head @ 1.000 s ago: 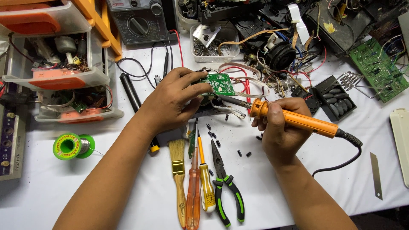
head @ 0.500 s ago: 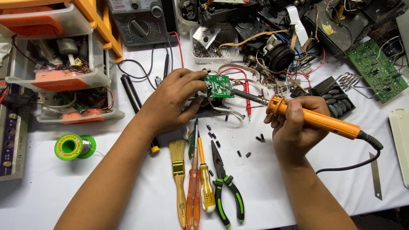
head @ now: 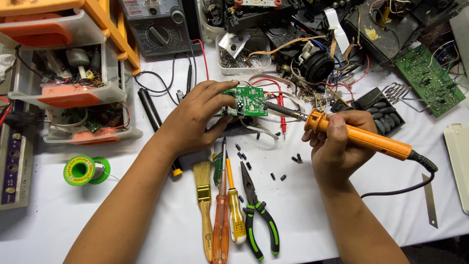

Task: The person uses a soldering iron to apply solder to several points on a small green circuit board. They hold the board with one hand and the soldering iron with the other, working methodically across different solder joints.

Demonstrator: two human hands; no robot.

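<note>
Left hand (head: 195, 122) fingers curl over the small green circuit board (head: 246, 101), gripping its left edge. Right hand (head: 337, 144) fingers wrap tight around the orange soldering iron (head: 359, 138), tip touching the board's right edge.

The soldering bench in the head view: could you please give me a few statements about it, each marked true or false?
1. The right hand holds an orange soldering iron. True.
2. The left hand rests on the solder spool. False: it grips the small green circuit board; the green solder spool lies apart, to the left.
3. The iron's tip points at the board. True.
4. The green-handled pliers are in the right hand. False: they lie on the table beside the screwdrivers.
</note>
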